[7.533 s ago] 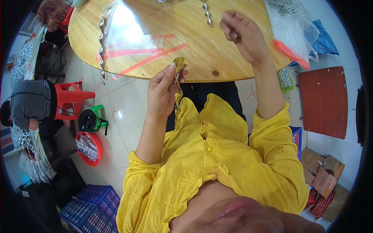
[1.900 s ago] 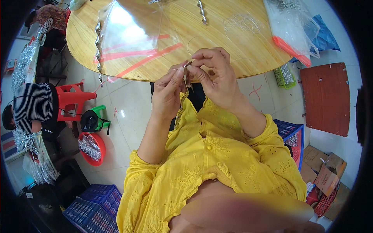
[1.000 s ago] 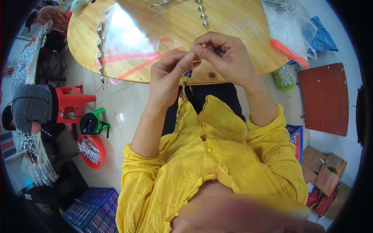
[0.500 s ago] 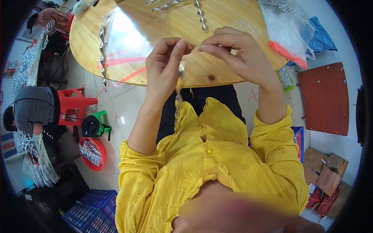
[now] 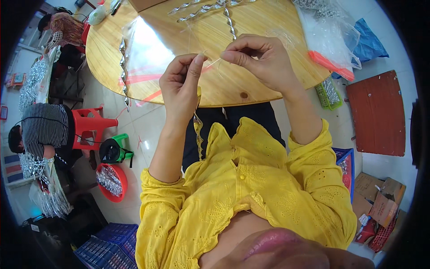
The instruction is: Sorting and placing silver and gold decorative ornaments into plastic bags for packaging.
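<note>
Over the near part of the wooden table, my left hand (image 5: 180, 87) is closed in a pinch, thumb against finger. A thin clear thread (image 5: 219, 71) runs between it and my right hand (image 5: 268, 65), which pinches the thread's other side. Below my left hand dangles a shiny twisted silver strip (image 5: 197, 130), in front of my yellow top. How the strip joins the thread is hidden by the hand. Several similar twisted strips (image 5: 229, 22) lie beyond my right hand, and one more strip (image 5: 122, 58) lies at the table's left.
A clear plastic bag (image 5: 145, 56) with red edging lies flat on the wooden table (image 5: 268, 92). Another clear bag (image 5: 320, 38) holds silver pieces at the right. A green basket (image 5: 329, 94) and a red-brown stool (image 5: 376, 112) stand right. Two other people sit at the left.
My left hand has shifted left and down, widening the gap between my hands, and more thread shows between them. The hanging strip has swung slightly left. The whole view has tilted a little.
</note>
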A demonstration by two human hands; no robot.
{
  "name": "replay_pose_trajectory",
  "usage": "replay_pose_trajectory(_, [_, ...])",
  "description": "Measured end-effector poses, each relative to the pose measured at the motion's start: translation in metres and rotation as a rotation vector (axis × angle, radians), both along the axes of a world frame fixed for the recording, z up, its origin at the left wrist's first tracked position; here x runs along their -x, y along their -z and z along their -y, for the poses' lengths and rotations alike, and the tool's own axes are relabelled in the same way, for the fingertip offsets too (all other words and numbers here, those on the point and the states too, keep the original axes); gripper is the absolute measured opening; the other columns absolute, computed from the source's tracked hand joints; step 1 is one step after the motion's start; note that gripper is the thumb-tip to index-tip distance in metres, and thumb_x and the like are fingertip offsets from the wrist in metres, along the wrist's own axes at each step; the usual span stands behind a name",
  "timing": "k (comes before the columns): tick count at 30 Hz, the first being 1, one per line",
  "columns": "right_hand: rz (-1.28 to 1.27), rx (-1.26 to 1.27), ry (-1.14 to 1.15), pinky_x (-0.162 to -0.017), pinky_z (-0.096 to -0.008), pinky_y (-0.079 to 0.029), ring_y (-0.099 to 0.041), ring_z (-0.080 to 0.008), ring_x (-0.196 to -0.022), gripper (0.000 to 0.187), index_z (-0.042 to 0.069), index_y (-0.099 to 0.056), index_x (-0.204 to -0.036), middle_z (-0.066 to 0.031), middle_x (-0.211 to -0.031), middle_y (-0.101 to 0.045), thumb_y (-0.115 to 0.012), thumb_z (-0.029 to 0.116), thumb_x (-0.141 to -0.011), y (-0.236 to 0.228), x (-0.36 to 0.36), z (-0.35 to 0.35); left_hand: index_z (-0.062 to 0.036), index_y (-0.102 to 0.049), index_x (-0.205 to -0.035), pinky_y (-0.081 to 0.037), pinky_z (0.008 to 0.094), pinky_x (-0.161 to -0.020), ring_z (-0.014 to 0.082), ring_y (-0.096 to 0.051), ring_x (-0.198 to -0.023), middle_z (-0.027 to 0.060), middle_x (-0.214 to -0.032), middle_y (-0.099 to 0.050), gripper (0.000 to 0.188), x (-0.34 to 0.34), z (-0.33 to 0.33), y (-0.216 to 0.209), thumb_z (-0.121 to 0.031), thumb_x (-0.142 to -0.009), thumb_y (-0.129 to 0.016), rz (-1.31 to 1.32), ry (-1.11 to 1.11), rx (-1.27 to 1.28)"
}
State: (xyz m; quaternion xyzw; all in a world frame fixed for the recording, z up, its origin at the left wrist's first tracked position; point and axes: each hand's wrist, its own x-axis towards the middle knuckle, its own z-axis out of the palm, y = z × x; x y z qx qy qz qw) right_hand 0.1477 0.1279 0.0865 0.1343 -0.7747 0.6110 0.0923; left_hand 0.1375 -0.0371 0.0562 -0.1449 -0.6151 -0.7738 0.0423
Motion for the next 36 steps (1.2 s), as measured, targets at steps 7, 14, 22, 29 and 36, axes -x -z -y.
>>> replay_pose_trajectory(7, [0.058, 0.151, 0.020, -0.065, -0.0205, -0.044, -0.055, -0.0100, -0.069, 0.012, -0.002, -0.061, -0.081, -0.0051, -0.075, -0.059, -0.062, 0.006, -0.073, 0.002, -0.001, 0.000, 0.0022, -0.056, -0.085, -0.037, 0.0142, -0.057, 0.0027, -0.049, -0.065, 0.0030, -0.076, -0.059, 0.012, -0.002, 0.007, 0.000, -0.009, -0.080, -0.055, -0.009, -0.026, -0.014])
replay_pose_trajectory(14, [-0.106, 0.245, -0.120, -0.067, -0.0238, -0.043, -0.055, -0.0158, -0.076, 0.011, 0.000, -0.061, -0.079, -0.0097, -0.082, -0.058, -0.063, 0.003, -0.069, 0.011, -0.003, -0.002, 0.0018, -0.057, -0.089, -0.035, 0.0135, -0.056, 0.0019, -0.047, -0.064, 0.0032, -0.077, -0.059, 0.013, -0.004, 0.009, 0.002, -0.008, -0.080, -0.054, -0.064, -0.002, -0.092])
replay_pose_trajectory(22, [-0.235, 0.350, -0.219, -0.078, -0.0286, -0.043, -0.053, -0.0208, -0.092, 0.014, 0.001, -0.062, -0.077, -0.0157, -0.095, -0.056, -0.066, 0.002, -0.063, 0.006, -0.003, 0.010, 0.0034, -0.056, -0.088, -0.036, 0.0181, -0.043, 0.0076, -0.047, -0.050, 0.0029, -0.065, -0.054, 0.013, -0.007, 0.005, -0.003, -0.007, -0.081, -0.053, -0.090, 0.074, -0.150])
replay_pose_trajectory(29, [-0.190, 0.345, -0.237, -0.078, -0.0287, -0.044, -0.053, -0.0210, -0.093, 0.015, 0.001, -0.062, -0.078, -0.0167, -0.098, -0.056, -0.065, 0.001, -0.064, -0.002, -0.002, 0.013, 0.0039, -0.056, -0.088, -0.038, 0.0191, -0.045, 0.0094, -0.049, -0.052, 0.0045, -0.065, -0.054, 0.013, -0.009, 0.002, -0.007, -0.007, -0.081, -0.052, -0.098, 0.111, -0.189])
replay_pose_trajectory(36, [-0.144, 0.393, -0.162, -0.072, -0.0264, -0.048, -0.058, -0.0183, -0.080, 0.014, -0.002, -0.060, -0.078, -0.0143, -0.086, -0.059, -0.064, -0.002, -0.065, -0.006, -0.003, 0.017, 0.0039, -0.058, -0.086, -0.040, 0.0194, -0.047, 0.0094, -0.049, -0.053, 0.0052, -0.070, -0.055, 0.013, -0.010, 0.000, -0.006, -0.006, -0.080, -0.053, -0.076, 0.157, -0.174])
